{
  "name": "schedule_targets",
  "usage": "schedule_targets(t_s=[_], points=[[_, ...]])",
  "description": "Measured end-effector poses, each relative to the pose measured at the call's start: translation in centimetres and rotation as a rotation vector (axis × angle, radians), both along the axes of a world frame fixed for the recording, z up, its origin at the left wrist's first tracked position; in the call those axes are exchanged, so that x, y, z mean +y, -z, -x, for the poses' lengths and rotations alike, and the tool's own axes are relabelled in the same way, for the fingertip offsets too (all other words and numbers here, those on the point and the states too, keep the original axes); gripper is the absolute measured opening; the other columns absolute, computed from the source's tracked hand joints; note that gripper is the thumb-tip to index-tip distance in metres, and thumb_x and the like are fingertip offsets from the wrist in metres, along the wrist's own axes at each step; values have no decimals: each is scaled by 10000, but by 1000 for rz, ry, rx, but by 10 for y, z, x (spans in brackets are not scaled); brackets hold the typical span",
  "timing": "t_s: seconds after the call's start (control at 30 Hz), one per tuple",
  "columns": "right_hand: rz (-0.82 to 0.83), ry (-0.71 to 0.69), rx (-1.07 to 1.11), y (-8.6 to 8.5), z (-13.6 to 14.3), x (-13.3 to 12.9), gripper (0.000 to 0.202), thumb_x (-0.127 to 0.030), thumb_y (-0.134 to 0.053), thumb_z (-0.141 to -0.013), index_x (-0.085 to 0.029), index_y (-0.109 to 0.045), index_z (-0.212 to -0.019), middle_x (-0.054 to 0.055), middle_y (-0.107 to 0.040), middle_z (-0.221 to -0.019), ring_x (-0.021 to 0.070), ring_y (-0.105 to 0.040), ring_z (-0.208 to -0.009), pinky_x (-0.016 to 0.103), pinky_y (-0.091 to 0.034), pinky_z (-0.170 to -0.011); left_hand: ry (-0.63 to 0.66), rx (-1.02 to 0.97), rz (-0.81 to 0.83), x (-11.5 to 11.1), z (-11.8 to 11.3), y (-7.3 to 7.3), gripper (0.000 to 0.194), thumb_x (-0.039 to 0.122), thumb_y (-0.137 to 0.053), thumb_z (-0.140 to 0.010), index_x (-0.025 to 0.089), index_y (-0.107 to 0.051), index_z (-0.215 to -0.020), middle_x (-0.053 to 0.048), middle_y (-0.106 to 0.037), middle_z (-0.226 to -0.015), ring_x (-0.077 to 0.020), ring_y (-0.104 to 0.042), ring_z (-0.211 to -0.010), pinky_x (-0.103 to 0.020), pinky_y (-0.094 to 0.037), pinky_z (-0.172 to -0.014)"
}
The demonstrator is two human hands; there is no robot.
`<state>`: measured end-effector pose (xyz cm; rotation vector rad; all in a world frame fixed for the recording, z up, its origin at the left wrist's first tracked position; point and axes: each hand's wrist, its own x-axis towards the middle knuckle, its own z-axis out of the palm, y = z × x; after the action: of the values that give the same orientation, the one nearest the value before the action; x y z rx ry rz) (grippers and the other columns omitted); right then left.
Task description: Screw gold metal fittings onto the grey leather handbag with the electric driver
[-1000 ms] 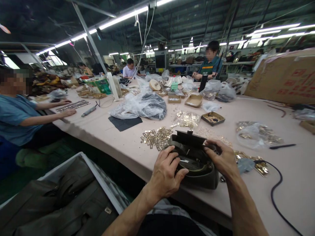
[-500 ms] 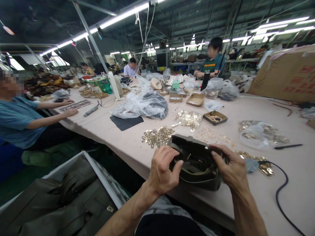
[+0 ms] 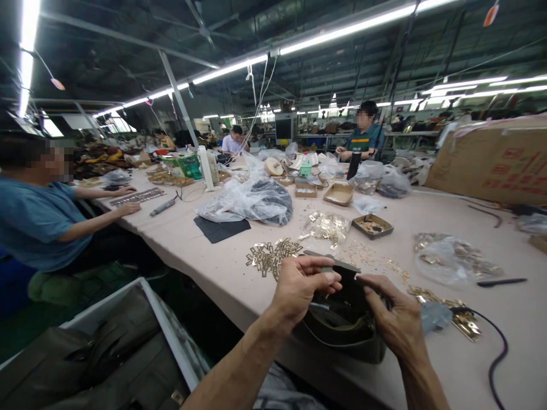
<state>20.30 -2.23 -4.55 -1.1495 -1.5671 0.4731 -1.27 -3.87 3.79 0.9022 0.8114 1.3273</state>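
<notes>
A dark olive handbag (image 3: 348,341) stands at the table's front edge, its mouth open toward me and its flap raised at the back. My right hand (image 3: 395,313) grips the bag's right rim, thumb on the inside. Over the left part of the opening, my left hand (image 3: 303,285) is closed in a pinch. Whatever lies between its fingertips is too small to make out. Behind the left hand is a pile of small brass-coloured metal plates (image 3: 269,256). The bag's interior is dark and partly hidden by my fingers.
A white bin (image 3: 164,330) holding olive bags stands at lower left. A clear bag of gold fittings (image 3: 327,228), a small tray (image 3: 372,226) and a black cable (image 3: 498,364) lie on the table (image 3: 222,273). One co-worker (image 3: 38,210) sits at left, others farther back.
My left hand has moved from the bag's left rim to above its opening, with fingers brought together. My right hand keeps its grip on the rim. The view has tilted upward.
</notes>
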Motion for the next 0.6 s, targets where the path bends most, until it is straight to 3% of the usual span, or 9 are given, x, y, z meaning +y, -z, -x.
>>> schedule_targets(t_s=[0.17,0.27,0.4,0.6], points=[[23,49,-26,3,3,8,436,-449,-654,-940,-282,-648,-1343,23,-722,-1153,218,-685,-1091,364,-528,-997,-30,-25,-31,2,-1,13,555,230,-945,-647,52,-729,-1126,-151,-808,-830,-194,-771,-645,-235,-603,-600],[-49,28,-126,2,4,16,495,-421,-636,-944,-286,-605,-1419,36,-682,-1138,220,-660,-1057,379,-529,-951,-49,-1,-76,3,-4,17,551,244,-937,-669,46,-720,-1136,-152,-806,-821,-206,-775,-641,-244,-614,-599],[-145,6,-206,2,7,25,377,-395,-624,-967,-245,-693,-1307,48,-647,-1024,208,-641,-948,358,-523,-846,-111,-9,-119,3,-12,19,429,265,-936,-682,58,-745,-1006,-154,-808,-820,-220,-785,-651,-244,-627,-593],[-163,42,-121,5,14,26,230,-407,-649,-984,-234,-781,-1059,36,-645,-929,181,-634,-847,318,-507,-757,-160,53,-188,-3,-18,14,262,294,-897,-772,73,-789,-863,-141,-796,-765,-203,-773,-626,-227,-614,-573]])
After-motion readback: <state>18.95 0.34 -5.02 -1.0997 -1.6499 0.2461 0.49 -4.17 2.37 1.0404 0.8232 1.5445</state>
